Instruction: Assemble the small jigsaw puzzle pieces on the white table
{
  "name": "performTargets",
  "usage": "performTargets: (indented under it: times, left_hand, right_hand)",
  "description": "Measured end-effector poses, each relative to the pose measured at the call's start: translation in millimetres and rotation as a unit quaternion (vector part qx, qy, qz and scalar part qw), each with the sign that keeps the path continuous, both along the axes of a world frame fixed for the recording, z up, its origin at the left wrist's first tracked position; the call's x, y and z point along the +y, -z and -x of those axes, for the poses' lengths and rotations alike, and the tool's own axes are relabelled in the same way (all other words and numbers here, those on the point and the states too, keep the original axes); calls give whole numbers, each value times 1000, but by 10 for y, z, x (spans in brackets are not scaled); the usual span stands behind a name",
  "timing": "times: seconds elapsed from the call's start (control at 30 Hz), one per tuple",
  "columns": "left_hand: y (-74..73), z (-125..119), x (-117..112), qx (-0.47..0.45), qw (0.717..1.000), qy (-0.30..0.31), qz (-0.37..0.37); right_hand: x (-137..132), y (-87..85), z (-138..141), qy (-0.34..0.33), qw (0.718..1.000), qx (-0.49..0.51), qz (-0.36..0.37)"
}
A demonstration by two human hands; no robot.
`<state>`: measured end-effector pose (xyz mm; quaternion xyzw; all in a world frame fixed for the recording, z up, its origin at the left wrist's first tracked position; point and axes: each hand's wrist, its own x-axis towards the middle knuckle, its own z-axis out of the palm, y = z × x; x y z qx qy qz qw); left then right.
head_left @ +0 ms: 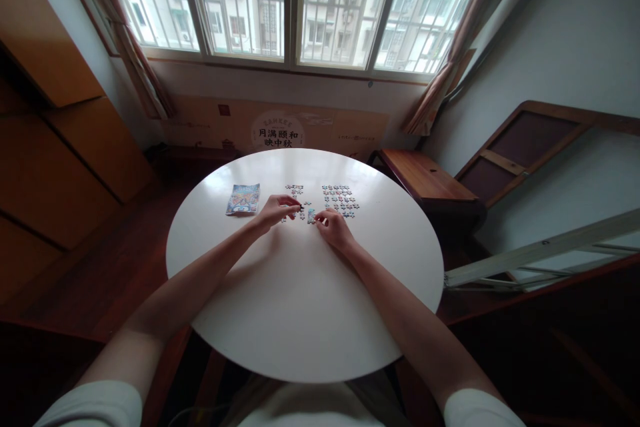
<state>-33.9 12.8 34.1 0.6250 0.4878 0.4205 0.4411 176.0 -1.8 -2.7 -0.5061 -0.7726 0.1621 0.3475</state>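
A jigsaw puzzle piece, dark against the table, is pinched between the thumb and index finger of my left hand. Just to its right lies a small joined block of jigsaw pieces, upright in shape and bluish. My right hand has its thumb and fingertips closed at the right edge of that block; the exact grip is too small to make out. Loose jigsaw pieces lie beyond and partly behind my left hand. Past my right hand, several more pieces are spread in rows.
A colourful printed sheet or packet lies left on the round white table. Behind the table are a printed cardboard panel and barred windows. A wooden bench or stool stands at the right, orange cabinets at the left.
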Motion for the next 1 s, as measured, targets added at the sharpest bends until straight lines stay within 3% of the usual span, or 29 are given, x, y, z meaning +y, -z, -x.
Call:
performTargets:
  times: [0.23,0.63,0.9,1.0]
  left_hand:
    - [25,-39,-92,-14,999,27,-11]
    - [97,-76,-160,-17,999,28,-38]
    - [129,-167,-251,-32,998,9,-52]
    - [158,-190,-260,-38,998,14,-57]
  right_hand:
    - [-39,-19,12,5,998,-58,-8]
    - [-55,-75,2,-8,999,-49,3]
    - [-9,-38,30,-54,991,123,12]
    - [-18,-51,44,-73,986,142,34]
